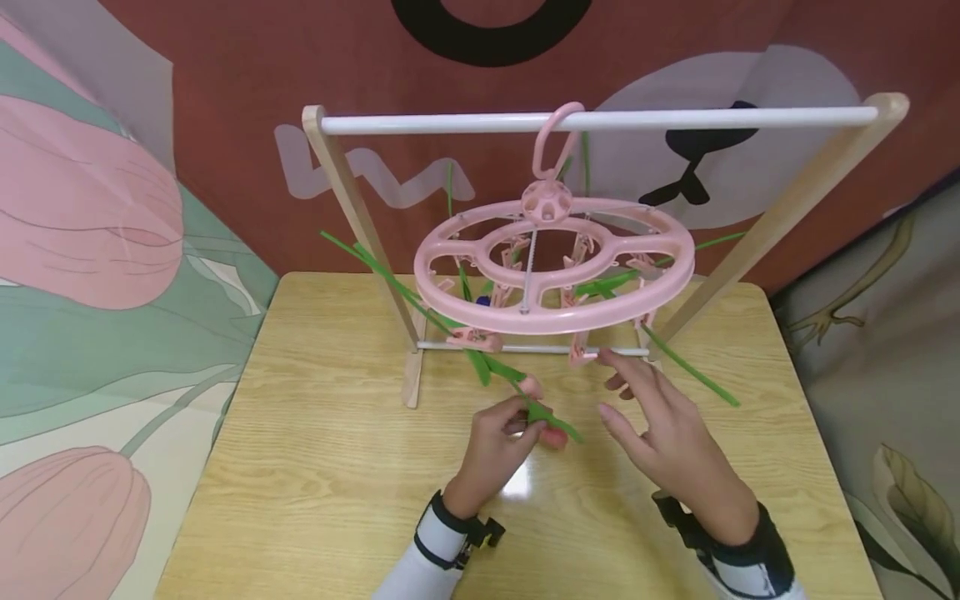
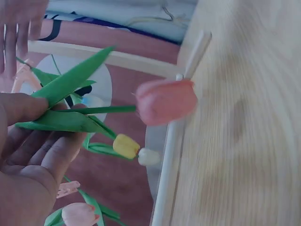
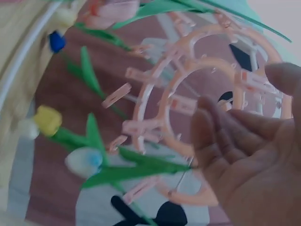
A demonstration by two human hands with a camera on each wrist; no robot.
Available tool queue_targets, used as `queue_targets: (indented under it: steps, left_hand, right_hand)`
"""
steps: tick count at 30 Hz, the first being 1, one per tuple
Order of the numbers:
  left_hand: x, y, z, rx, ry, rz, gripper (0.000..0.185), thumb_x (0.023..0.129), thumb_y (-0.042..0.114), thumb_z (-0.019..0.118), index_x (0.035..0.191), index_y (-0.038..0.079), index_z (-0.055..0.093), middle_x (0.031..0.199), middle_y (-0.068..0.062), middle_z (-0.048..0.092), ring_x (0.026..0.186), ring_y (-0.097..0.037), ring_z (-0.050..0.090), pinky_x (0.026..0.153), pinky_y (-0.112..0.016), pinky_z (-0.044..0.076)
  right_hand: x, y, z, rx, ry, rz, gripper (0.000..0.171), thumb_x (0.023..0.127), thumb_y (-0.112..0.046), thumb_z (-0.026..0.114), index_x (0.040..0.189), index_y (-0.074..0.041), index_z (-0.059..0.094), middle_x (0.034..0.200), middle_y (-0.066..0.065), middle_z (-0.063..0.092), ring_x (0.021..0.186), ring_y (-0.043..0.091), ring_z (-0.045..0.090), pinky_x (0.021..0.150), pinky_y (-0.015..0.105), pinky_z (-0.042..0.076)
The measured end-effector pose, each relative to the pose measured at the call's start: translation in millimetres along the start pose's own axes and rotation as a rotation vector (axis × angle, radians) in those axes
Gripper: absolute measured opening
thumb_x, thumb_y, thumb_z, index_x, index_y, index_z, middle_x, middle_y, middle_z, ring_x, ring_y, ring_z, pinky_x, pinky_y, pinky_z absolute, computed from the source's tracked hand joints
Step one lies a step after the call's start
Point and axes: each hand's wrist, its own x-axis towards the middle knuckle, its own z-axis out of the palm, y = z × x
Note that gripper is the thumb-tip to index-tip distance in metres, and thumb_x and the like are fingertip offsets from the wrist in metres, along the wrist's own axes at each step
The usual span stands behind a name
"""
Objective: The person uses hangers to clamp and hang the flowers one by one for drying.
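— Pink artificial tulip with a green stem and leaves (image 1: 542, 414), where is it?

— Low over the pale wooden table (image 1: 300, 467), in front of the wooden clothes rack with a white crossbar (image 1: 600, 120). The left hand (image 1: 495, 446) pinches its stem and leaves between thumb and curled fingers. In the left wrist view the pink bud (image 2: 165, 101) points towards the table, just beside the rack's lower rod.

— What lies to the left of it?

— The rack's slanted left leg (image 1: 360, 225), with long green leaves crossing it. A flowered cloth hangs past the table's left edge.

— And above?

— A round pink plastic peg hanger (image 1: 555, 279) hangs by its hook from the crossbar. More artificial flowers are clipped under it: the right wrist view shows a yellow bud (image 3: 47, 120), a white one with a blue centre (image 3: 84, 161) and a dark blue one (image 3: 56, 41). Their leaves and the dangling pink pegs crowd the space just over the held tulip.

— The other hand?

— The right hand (image 1: 667, 433) is spread, fingers straight and parted, holding nothing. Its fingertips are just below the ring's front edge, near a peg (image 1: 579, 350), a little apart from the tulip.
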Motion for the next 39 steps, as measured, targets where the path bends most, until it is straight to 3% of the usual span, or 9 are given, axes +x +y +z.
queue_targets:
  steps: [2, 5, 10, 13, 16, 19, 23, 29, 39]
  left_hand:
    - [0.5, 1.0, 1.8, -0.097, 0.016, -0.033, 0.021, 0.09, -0.01, 0.072, 0.11, -0.006, 0.07, 0.104, -0.021, 0.077, 0.095, -0.03, 0.078, 0.079, -0.031, 0.065]
    - [1.5, 3.1, 5.4, -0.208, 0.033, -0.11, 0.02, 0.091, -0.007, 0.072, 0.111, -0.006, 0.069, 0.105, -0.024, 0.076, 0.097, -0.03, 0.077, 0.082, -0.033, 0.065]
    - [4.1, 6.1, 11.9, -0.27, 0.061, -0.218, 0.019, 0.091, -0.001, 0.075, 0.109, -0.006, 0.07, 0.105, -0.024, 0.076, 0.097, -0.027, 0.077, 0.083, -0.034, 0.065]
    - [7.0, 7.2, 13.6, -0.273, 0.07, -0.211, 0.02, 0.092, 0.002, 0.075, 0.11, -0.006, 0.07, 0.106, -0.025, 0.076, 0.098, -0.027, 0.077, 0.083, -0.035, 0.065]
    - [10.9, 8.8, 14.2, -0.284, 0.078, -0.181, 0.02, 0.093, 0.003, 0.075, 0.11, -0.006, 0.069, 0.107, -0.025, 0.075, 0.097, -0.025, 0.077, 0.082, -0.035, 0.065]
    - [14.7, 10.6, 15.2, -0.282, 0.098, -0.158, 0.02, 0.093, 0.003, 0.074, 0.111, -0.005, 0.069, 0.108, -0.024, 0.075, 0.097, -0.027, 0.077, 0.082, -0.035, 0.065]
    - [19.4, 14.8, 17.5, -0.275, 0.132, -0.153, 0.022, 0.093, 0.002, 0.075, 0.112, -0.006, 0.068, 0.108, -0.026, 0.074, 0.098, -0.03, 0.077, 0.083, -0.035, 0.065]
    - [26.9, 20.2, 21.4, -0.273, 0.146, -0.135, 0.028, 0.093, 0.001, 0.074, 0.12, -0.005, 0.066, 0.112, -0.027, 0.073, 0.101, -0.034, 0.076, 0.085, -0.035, 0.065]
    - [36.4, 23.0, 25.1, -0.252, 0.181, 0.039, 0.031, 0.093, -0.006, 0.07, 0.124, -0.007, 0.066, 0.118, -0.027, 0.072, 0.105, -0.036, 0.075, 0.087, -0.037, 0.064]
  right_hand:
    - [10, -2, 3, 0.079, -0.009, 0.044, 0.061, 0.103, -0.03, 0.066, 0.154, -0.006, 0.043, 0.133, 0.011, 0.063, 0.099, 0.015, 0.064, 0.079, 0.025, 0.058]
    - [26, -4, 7, 0.216, 0.031, 0.093, 0.071, 0.089, -0.008, 0.079, 0.152, -0.006, 0.046, 0.12, 0.008, 0.066, 0.092, 0.013, 0.061, 0.075, 0.018, 0.053]
    - [48, -8, 9, 0.372, 0.107, 0.103, 0.044, 0.087, 0.006, 0.075, 0.128, -0.003, 0.06, 0.094, 0.0, 0.061, 0.078, 0.01, 0.055, 0.066, 0.017, 0.049]
    - [54, -11, 10, 0.496, 0.127, 0.098, 0.037, 0.089, 0.014, 0.069, 0.122, 0.002, 0.059, 0.096, 0.003, 0.061, 0.082, 0.008, 0.06, 0.071, 0.015, 0.055]
    - [57, -13, 11, 0.678, 0.143, 0.082, 0.044, 0.087, 0.023, 0.064, 0.127, 0.008, 0.054, 0.102, 0.007, 0.065, 0.092, 0.011, 0.067, 0.08, 0.018, 0.06]
    - [59, -14, 10, 0.765, 0.12, 0.086, 0.052, 0.086, 0.025, 0.064, 0.133, 0.008, 0.052, 0.11, 0.006, 0.068, 0.1, 0.012, 0.071, 0.085, 0.023, 0.062]
    - [58, -14, 9, 0.692, 0.1, 0.117, 0.051, 0.083, 0.022, 0.071, 0.13, 0.006, 0.058, 0.113, 0.002, 0.07, 0.099, 0.01, 0.072, 0.083, 0.023, 0.063]
    - [54, -12, 13, 0.486, 0.134, 0.158, 0.041, 0.075, 0.013, 0.085, 0.111, 0.001, 0.072, 0.092, 0.006, 0.073, 0.082, 0.007, 0.067, 0.073, 0.017, 0.058]
    - [52, -11, 20, 0.395, 0.115, 0.175, 0.039, 0.072, 0.001, 0.092, 0.108, -0.005, 0.077, 0.088, 0.001, 0.073, 0.079, 0.008, 0.065, 0.07, 0.015, 0.055]
